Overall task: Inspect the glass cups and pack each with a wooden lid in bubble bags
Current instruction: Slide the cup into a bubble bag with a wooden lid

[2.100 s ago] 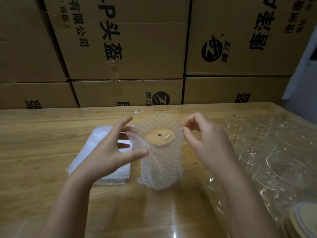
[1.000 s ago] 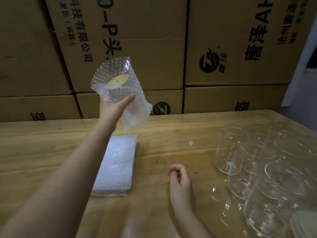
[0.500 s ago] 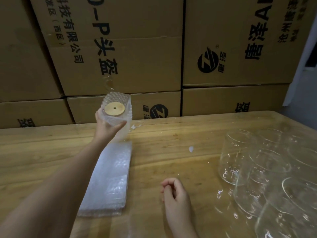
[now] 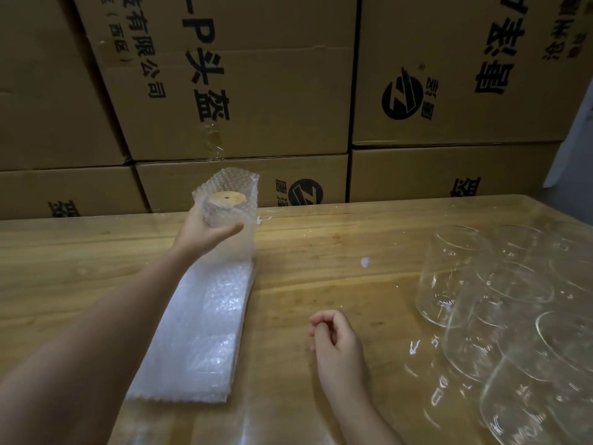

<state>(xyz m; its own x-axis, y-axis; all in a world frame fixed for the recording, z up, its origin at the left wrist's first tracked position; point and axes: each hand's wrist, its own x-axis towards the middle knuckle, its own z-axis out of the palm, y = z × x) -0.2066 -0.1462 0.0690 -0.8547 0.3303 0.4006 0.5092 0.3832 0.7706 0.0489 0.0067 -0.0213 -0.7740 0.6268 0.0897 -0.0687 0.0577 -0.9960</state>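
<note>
Farther off, the left hand [image 4: 205, 234] wraps its grip round the bagged cup [image 4: 236, 211], wooden lid [image 4: 227, 198] inside, beyond the bubble-bag stack [image 4: 205, 332]; the right hand [image 4: 337, 343] rests near on the bench [image 4: 321, 252], loosely curled, empty; glass cups [image 4: 481, 300] stand right.

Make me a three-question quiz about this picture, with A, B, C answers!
1. Where is the stack of bubble bags? A on the table, left of the right hand; B on the floor; C in a drawer.
2. What colour is the lid in the bagged cup? A blue; B pale wood; C black.
3. What is the right hand doing? A gripping scissors; B pointing upward; C loosely curled, holding nothing.

Answers: 1 A, it lies flat on the table. 2 B, the round lid shows tan through the bag. 3 C, its fingers curl around nothing.
</note>
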